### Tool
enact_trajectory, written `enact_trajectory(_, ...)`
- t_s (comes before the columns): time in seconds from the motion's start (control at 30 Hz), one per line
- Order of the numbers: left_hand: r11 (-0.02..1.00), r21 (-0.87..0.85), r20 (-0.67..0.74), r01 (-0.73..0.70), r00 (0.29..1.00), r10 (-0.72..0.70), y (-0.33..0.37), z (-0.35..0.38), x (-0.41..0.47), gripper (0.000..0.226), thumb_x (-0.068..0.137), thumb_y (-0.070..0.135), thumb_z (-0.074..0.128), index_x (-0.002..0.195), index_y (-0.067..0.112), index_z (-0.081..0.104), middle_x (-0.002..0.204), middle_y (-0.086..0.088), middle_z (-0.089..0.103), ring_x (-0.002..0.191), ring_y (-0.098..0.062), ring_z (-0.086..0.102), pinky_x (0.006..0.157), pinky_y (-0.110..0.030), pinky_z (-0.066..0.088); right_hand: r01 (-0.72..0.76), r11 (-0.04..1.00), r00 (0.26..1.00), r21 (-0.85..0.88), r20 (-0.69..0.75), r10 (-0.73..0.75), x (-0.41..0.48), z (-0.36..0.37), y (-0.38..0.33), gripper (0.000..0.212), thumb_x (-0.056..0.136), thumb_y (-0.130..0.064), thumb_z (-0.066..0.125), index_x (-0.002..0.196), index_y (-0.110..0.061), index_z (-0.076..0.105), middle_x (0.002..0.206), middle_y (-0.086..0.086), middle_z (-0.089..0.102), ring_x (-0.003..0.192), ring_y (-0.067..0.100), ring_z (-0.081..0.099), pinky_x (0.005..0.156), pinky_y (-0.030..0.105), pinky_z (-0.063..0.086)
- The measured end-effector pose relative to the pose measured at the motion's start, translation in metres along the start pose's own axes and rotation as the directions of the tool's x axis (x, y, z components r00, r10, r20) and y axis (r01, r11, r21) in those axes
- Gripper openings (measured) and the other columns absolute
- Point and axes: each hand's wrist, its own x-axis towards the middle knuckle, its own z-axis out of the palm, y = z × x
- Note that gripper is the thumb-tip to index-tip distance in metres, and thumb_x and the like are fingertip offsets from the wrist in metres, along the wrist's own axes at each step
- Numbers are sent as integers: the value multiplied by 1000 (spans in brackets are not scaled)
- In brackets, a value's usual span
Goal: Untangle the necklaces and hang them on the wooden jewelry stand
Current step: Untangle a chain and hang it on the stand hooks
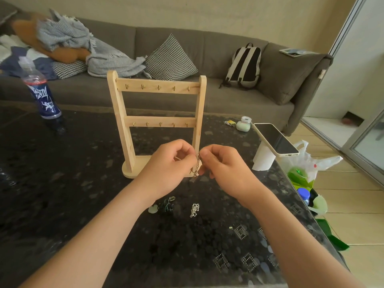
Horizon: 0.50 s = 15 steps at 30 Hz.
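Observation:
A wooden jewelry stand (158, 88) with two rows of bare brass hooks stands upright mid-table. Just in front of its base, my left hand (168, 165) and my right hand (224, 165) meet fingertip to fingertip. Both pinch a gold chain necklace (196, 166) that dangles bunched between them. On the table nearer me lie a dark green cord necklace (166, 206) with a pale pendant and a small silver chain (194, 209), both heaped.
The dark patterned glass table (62, 194) carries a blue bottle (41, 94) at far left. A phone (276, 140) rests on a white paper roll (262, 159) at right, near a small earbud case (243, 125). A grey sofa sits behind; bags lie on the floor right.

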Motion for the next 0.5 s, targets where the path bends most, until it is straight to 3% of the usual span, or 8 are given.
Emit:
enact_trajectory(0.2, 998, -60, -13, 29, 999, -30, 2, -2, 0, 10, 103, 38, 66, 99, 32, 74, 95, 15, 71, 98, -4, 65, 77, -19, 44, 48, 999, 999, -13, -16, -49, -1, -1, -1, 28, 112, -32, 51, 100, -21, 73, 80, -2, 77, 63, 6, 55, 59, 20, 47)
enact_trajectory(0.4, 988, -149, -72, 40, 996, -51, 0, -4, 1, 11, 103, 35, 67, 97, 33, 77, 96, 15, 73, 101, -7, 65, 84, -26, 48, 42, 996, 995, 76, -91, -35, -1, -2, -1, 20, 106, -26, 63, 99, -20, 81, 85, 0, 78, 70, 18, 65, 62, 27, 54)
enact_trajectory(0.5, 987, -154, -74, 48, 995, -60, -1, -5, 1, 11, 103, 35, 67, 99, 35, 77, 95, 19, 72, 101, -4, 64, 86, -27, 50, 54, 996, 996, 64, -77, -49, -2, -2, 1, 14, 102, -20, 69, 98, -23, 82, 90, -5, 80, 84, 19, 74, 76, 30, 60)
